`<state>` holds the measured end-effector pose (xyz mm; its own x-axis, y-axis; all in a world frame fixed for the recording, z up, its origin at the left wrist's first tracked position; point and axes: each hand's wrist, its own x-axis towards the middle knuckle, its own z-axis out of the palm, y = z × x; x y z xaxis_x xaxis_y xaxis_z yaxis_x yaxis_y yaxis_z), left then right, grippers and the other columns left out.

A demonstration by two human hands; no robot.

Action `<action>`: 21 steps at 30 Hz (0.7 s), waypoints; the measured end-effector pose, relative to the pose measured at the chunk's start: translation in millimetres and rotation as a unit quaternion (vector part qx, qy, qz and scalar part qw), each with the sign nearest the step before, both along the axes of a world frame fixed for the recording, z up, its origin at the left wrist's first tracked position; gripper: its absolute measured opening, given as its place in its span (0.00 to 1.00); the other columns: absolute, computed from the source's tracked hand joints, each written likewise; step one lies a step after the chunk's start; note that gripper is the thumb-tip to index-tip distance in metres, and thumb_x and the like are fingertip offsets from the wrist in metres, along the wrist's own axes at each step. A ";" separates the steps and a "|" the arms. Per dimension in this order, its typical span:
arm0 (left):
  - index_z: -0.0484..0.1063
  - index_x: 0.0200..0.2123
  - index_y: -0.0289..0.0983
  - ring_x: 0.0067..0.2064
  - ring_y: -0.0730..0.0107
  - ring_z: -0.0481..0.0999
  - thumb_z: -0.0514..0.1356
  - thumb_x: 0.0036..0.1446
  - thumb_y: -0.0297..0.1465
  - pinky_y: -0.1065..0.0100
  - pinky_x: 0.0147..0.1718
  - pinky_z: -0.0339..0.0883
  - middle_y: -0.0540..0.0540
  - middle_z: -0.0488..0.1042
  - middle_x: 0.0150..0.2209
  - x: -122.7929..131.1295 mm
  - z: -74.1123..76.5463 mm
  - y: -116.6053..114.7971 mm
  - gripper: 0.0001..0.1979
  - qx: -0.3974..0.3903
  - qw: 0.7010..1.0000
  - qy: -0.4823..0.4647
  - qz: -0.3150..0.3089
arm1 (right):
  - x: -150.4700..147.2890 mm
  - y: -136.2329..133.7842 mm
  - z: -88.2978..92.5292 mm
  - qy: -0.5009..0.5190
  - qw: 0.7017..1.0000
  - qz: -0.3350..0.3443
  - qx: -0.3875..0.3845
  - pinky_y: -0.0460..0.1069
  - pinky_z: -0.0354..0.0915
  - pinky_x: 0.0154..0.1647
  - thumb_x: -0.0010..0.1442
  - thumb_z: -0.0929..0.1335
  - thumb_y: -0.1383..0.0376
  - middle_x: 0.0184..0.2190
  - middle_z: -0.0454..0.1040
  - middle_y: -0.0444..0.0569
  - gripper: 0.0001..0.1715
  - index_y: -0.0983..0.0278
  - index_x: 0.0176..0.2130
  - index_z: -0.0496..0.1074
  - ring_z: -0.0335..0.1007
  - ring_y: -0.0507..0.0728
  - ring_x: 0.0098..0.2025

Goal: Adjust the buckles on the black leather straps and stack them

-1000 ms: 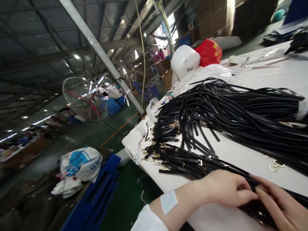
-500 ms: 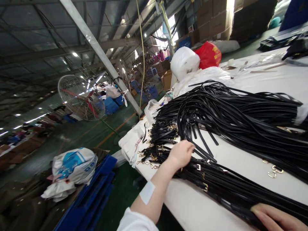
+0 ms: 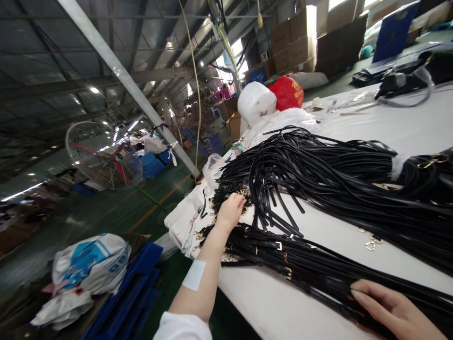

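My left hand [image 3: 230, 210] reaches far out to the table's left end, fingers curled down into a heap of short black straps with gold clasps [image 3: 233, 194]. What it grips there is hidden. My right hand [image 3: 391, 309] lies near the bottom right, fingers pressed flat on the near bundle of black buckled straps [image 3: 300, 264]. A big sheaf of long black straps [image 3: 339, 174] spreads across the white table [image 3: 283, 307] beyond both hands. Two loose gold rings [image 3: 371, 243] lie between the bundles.
A white wrapped roll [image 3: 255, 101] and a red bag [image 3: 287, 92] stand at the table's far end. Left of the table are a green floor, a standing fan [image 3: 102, 153], blue crates [image 3: 130, 293] and a white-blue sack [image 3: 88, 264]. Cardboard boxes [image 3: 293, 42] are stacked behind.
My left hand left the right hand's side, slid along the near bundle and reached out to the clasp heap at the table's left end. The right hand stayed on the bundle. The camera tilted.
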<state>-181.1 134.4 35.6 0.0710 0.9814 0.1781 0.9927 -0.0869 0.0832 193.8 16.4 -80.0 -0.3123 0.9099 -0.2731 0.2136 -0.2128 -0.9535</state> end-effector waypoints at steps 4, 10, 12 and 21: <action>0.69 0.52 0.39 0.28 0.74 0.74 0.45 0.70 0.34 0.68 0.40 0.71 0.46 0.77 0.37 24.5 38.8 -27.6 0.16 0.147 0.974 -0.156 -0.073 | -2.3 -1.6 12.5 0.034 0.999 -0.012 -0.033 0.45 0.68 0.28 0.51 0.71 0.45 0.25 0.74 0.48 0.23 0.63 0.28 0.77 0.68 0.56 0.28; 0.68 0.54 0.40 0.35 0.65 0.78 0.54 0.64 0.32 0.65 0.40 0.70 0.46 0.79 0.35 133.0 -13.9 -65.3 0.15 0.092 0.941 -0.295 -0.137 | 0.3 -2.2 8.1 0.066 0.995 -0.062 -0.041 0.46 0.59 0.25 0.52 0.71 0.42 0.22 0.65 0.45 0.27 0.64 0.30 0.75 0.56 0.51 0.24; 0.65 0.54 0.39 0.39 0.63 0.78 0.57 0.60 0.30 0.63 0.45 0.71 0.45 0.78 0.39 165.2 -49.0 -73.6 0.18 0.034 0.924 -0.358 -0.127 | 1.4 -1.6 5.7 0.085 0.992 -0.087 -0.041 0.47 0.59 0.27 0.51 0.71 0.42 0.19 0.61 0.43 0.28 0.65 0.29 0.74 0.53 0.51 0.24; 0.74 0.33 0.34 0.30 0.71 0.75 0.52 0.64 0.35 0.67 0.33 0.72 0.42 0.74 0.37 187.6 -96.1 -90.4 0.15 -0.066 0.871 -0.485 -0.035 | -1.3 0.7 14.7 0.178 0.973 -0.121 -0.087 0.54 0.61 0.47 0.48 0.75 0.45 0.16 0.58 0.39 0.26 0.63 0.23 0.71 0.53 0.50 0.24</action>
